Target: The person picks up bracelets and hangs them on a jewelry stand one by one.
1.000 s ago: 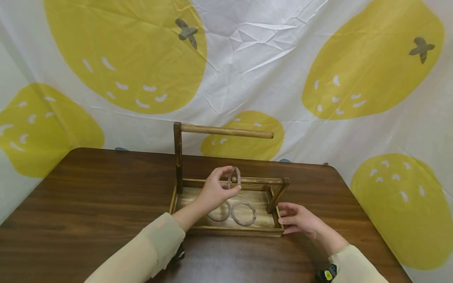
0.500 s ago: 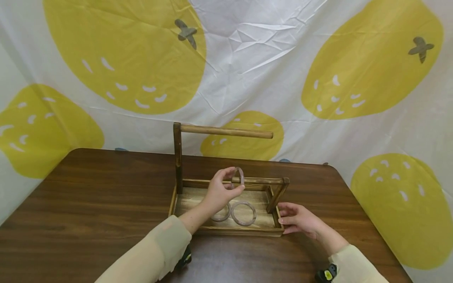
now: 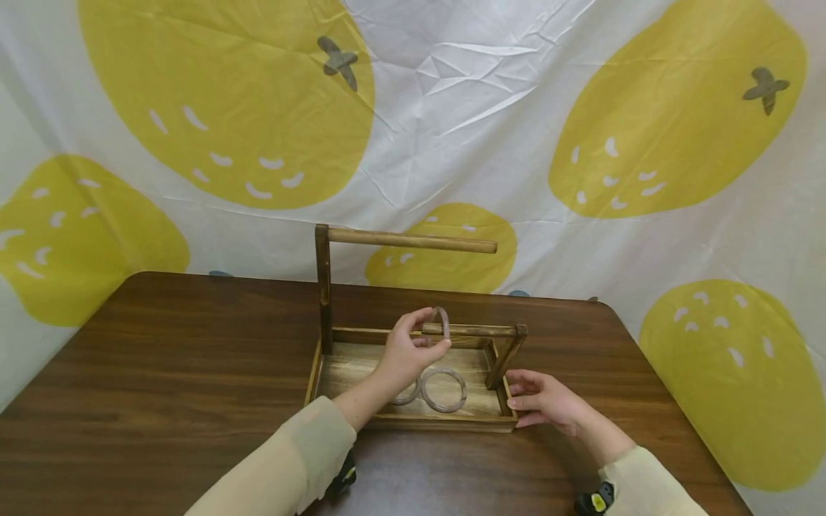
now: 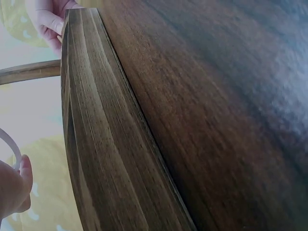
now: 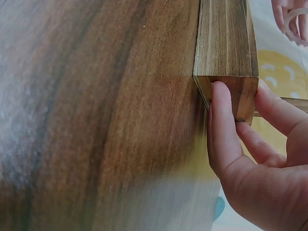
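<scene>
My left hand (image 3: 408,351) pinches a pale, translucent bangle (image 3: 446,327) between thumb and fingertips. It stands upright around the free end of the lower rod (image 3: 484,330) on a wooden bracelet stand (image 3: 445,424). Two more bangles lie flat in the stand's tray: the right one (image 3: 464,393) shows whole, while my forearm and hand partly cover the left one (image 3: 405,403). At the right end of the stand, my right hand (image 3: 548,405) holds the end wall. The right wrist view shows fingers (image 5: 223,110) against its outer face and another digit at the rim.
The upper rod (image 3: 413,240) runs rightward from a tall post (image 3: 325,294) and has a free right end. A short post (image 3: 507,356) carries the lower rod. The stand is on a dark wooden table (image 3: 193,358), with a lemon-patterned cloth (image 3: 452,143) behind it.
My left hand has moved a little to the right, carrying the bangle from the lower rod's free end farther along the rod. My right hand stays at the stand's end.
</scene>
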`<state>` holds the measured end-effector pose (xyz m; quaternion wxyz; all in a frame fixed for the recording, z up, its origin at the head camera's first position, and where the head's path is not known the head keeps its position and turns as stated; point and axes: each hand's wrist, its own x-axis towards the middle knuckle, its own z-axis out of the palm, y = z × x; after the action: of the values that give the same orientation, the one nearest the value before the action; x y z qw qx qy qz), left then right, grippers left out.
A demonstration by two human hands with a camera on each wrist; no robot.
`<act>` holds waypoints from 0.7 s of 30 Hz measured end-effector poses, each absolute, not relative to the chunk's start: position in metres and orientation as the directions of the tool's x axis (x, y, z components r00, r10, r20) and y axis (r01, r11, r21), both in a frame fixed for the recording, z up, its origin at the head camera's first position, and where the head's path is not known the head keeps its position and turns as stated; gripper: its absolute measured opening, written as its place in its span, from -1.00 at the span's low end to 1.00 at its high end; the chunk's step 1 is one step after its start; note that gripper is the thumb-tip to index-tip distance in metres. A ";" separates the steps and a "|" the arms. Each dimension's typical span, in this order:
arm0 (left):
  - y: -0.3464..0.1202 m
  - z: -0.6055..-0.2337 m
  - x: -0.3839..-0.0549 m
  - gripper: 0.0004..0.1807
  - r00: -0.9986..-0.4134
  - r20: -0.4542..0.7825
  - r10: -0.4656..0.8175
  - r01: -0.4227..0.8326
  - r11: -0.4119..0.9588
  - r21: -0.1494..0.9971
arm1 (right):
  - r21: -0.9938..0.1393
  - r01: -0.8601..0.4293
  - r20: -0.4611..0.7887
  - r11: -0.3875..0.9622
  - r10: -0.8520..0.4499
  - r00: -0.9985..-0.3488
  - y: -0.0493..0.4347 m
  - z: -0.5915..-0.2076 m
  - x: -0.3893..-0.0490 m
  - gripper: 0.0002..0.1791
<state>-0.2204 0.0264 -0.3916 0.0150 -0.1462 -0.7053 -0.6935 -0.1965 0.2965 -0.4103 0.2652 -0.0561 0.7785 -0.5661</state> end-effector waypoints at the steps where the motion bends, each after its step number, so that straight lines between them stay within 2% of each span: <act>1: 0.027 -0.392 -0.221 -0.37 -0.957 0.223 0.185 0.226 -0.006 0.974 | -0.911 0.213 -0.349 0.353 -0.387 -0.853 0.297 -0.410 -0.197 -0.17; 8: 0.031 -0.394 -0.221 -0.37 -0.957 0.228 0.179 0.230 -0.011 0.973 | -0.910 0.216 -0.353 0.354 -0.388 -0.852 0.297 -0.411 -0.197 -0.16; 16: 0.035 -0.393 -0.217 -0.35 -0.968 0.139 0.210 0.142 0.001 0.990 | -0.910 0.215 -0.352 0.354 -0.386 -0.853 0.296 -0.409 -0.195 -0.18; 21: 0.039 -0.395 -0.217 -0.35 -0.969 0.114 0.218 0.115 -0.006 0.993 | -0.920 0.207 -0.338 0.334 -0.402 -0.851 0.300 -0.413 -0.198 -0.11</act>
<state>-0.2165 0.0390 -0.3945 -0.0369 -0.1183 -0.7041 -0.6992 -0.1975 0.2998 -0.4127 0.2653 -0.0629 0.7724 -0.5736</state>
